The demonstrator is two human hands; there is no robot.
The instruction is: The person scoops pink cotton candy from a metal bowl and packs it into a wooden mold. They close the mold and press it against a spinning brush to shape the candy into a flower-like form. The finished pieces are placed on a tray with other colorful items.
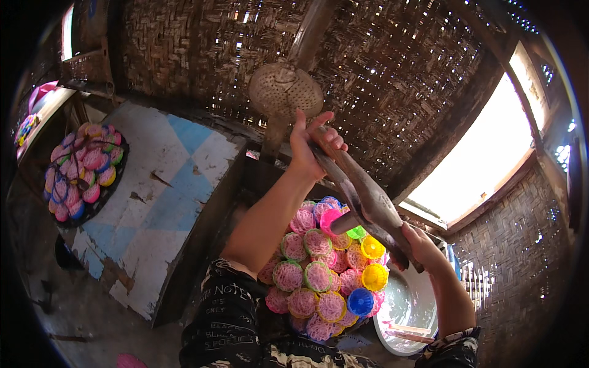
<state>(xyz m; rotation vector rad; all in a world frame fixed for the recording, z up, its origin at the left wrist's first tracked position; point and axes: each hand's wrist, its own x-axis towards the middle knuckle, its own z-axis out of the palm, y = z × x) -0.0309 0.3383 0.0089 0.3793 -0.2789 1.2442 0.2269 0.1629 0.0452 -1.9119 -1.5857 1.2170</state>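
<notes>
My left hand (313,142) is wrapped around the upper end of a two-armed wooden press (372,198), some fingers raised. My right hand (421,244) grips the lower right end of its arms. A short round peg (344,224) sticks out from the press. Beneath it is a pile of small colourful plastic cups (317,276), many filled with pink strands. A few cups, yellow (373,277) and blue (360,301), lie bottom up. A round perforated ladle or strainer (286,89) is just beyond my left hand, against the woven wall.
A worn table (161,184) with peeling blue and white covering stands left, bearing a tray of similar filled cups (83,170). A basin (407,299) holding liquid and wooden sticks is at lower right. A woven bamboo wall (391,87) and a bright window (487,152) lie ahead.
</notes>
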